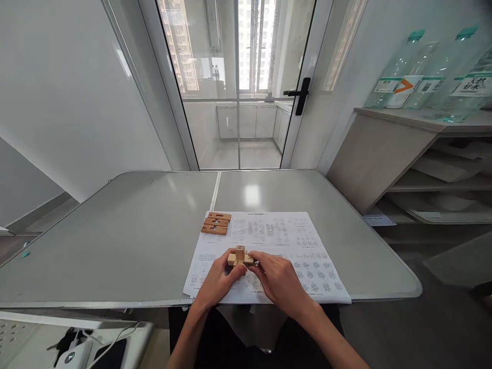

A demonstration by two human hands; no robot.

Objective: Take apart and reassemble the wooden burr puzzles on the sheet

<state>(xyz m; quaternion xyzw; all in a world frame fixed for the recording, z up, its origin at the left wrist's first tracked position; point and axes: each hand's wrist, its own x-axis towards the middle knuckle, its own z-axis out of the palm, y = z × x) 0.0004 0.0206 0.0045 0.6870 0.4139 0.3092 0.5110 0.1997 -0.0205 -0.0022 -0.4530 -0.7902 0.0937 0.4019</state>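
Both hands meet at lower centre of the frame over a small wooden interlocking puzzle (240, 257). The left hand (217, 281) pinches it from the left with its fingertips and the right hand (280, 279) closes on its right side, so the puzzle is gripped between them, just above or resting on a printed instruction sheet (284, 241); which of the two cannot be told. One block stands upright out of the cross-shaped cluster.

Judging by this, the work is mid-assembly: a few pieces are locked together while three notched wooden bars (216, 223) lie stacked side by side at the sheet's upper left corner, untouched. Fitting another would seem to call for one hand to steady the cluster while the other reaches up and left for a bar.

The grey bench (115, 241) offers wide bare surface to the left and beyond the sheet. The sheet's lower edge lies right at the bench's near edge, so there is little margin toward the person. A shelf unit with water bottles (423, 72) stands well apart, upper right.
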